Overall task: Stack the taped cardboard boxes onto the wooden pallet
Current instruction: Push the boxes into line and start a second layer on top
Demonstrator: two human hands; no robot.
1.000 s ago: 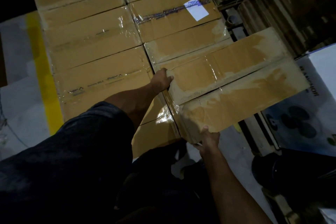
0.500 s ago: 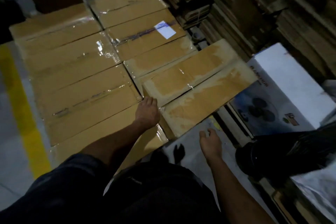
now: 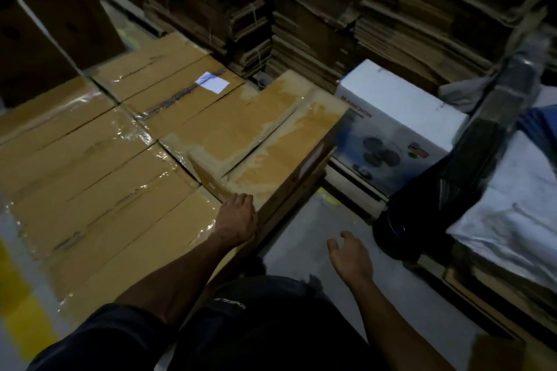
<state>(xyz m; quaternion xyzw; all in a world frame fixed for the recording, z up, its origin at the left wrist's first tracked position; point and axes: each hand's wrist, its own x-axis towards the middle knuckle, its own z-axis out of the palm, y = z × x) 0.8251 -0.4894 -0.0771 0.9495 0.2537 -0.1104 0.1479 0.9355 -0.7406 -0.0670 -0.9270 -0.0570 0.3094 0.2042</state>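
The taped cardboard boxes (image 3: 99, 166) are flat-topped and rectangular, brown corrugated board wrapped along their seams with glossy clear tape that catches the light in wrinkled streaks. They lie packed edge to edge in one layer; about five tops can be made out, though the seams blur at the left. One of them carries a white paper label (image 3: 212, 83) over a dark printed strip of tape. A further box, the tilted box (image 3: 271, 141), rests at the right end of the layer with its near corner raised above its neighbours; its top shows pale, torn patches where tape has stripped the surface. The wooden pallet beneath is hidden by the boxes.

The left hand (image 3: 236, 218) lies at the tilted box's near corner, fingers bent over its edge and touching the cardboard, the forearm stretched forward across the layer. The right hand (image 3: 351, 257) hangs over the grey concrete floor (image 3: 301, 235), apart from every box, fingers loosely curled and holding nothing.

To the right stands one white fan carton (image 3: 401, 120), smooth and printed with a fan picture. Behind rise stacks of flattened cardboard sheets (image 3: 301, 9), rough-edged and tied in bundles. A yellow floor stripe (image 3: 18, 304) runs at the left.
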